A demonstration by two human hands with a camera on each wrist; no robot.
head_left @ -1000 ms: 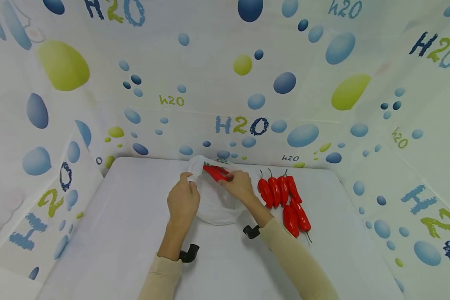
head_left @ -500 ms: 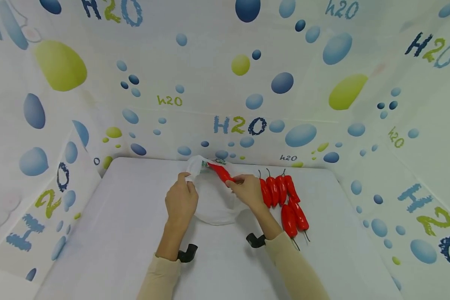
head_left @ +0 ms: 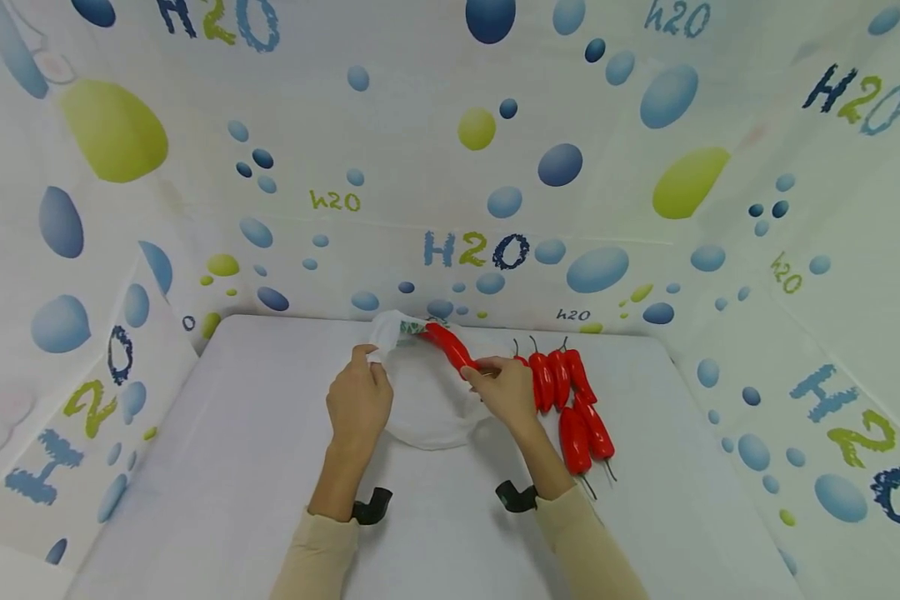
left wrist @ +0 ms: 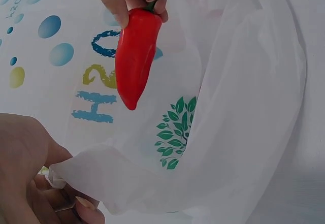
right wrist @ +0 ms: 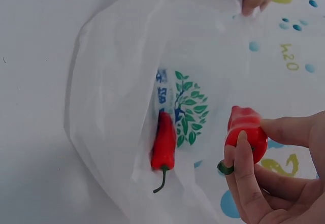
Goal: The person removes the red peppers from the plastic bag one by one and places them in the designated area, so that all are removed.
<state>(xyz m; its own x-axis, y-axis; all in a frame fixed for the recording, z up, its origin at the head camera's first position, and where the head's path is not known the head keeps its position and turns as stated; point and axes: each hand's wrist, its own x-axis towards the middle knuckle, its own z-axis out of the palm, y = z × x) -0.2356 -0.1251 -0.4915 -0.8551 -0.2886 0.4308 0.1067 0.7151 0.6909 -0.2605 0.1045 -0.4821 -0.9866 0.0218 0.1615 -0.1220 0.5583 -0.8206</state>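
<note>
My left hand (head_left: 359, 400) grips the left edge of the mouth of a white plastic bag (head_left: 423, 437) with green leaf print. My right hand (head_left: 508, 392) holds a red chili pepper (head_left: 448, 346) above the bag's opening. In the left wrist view, the fingers pinch this pepper (left wrist: 136, 56) near its green stem, and its tip hangs downward. A second red chili pepper (right wrist: 163, 150) lies inside the bag, visible in the right wrist view with its stem toward the bag's mouth.
To the right of the bag, several red chili peppers (head_left: 561, 379) lie in a row on the white table (head_left: 690, 500). Two more peppers (head_left: 574, 442) lie in front of them, beside the right forearm. A patterned wall sheet (head_left: 390, 150) stands behind the table.
My right hand has shifted slightly right with the pepper, which has swung from slanting left to a steeper angle. The left hand keeps its grip on the bag's edge.
</note>
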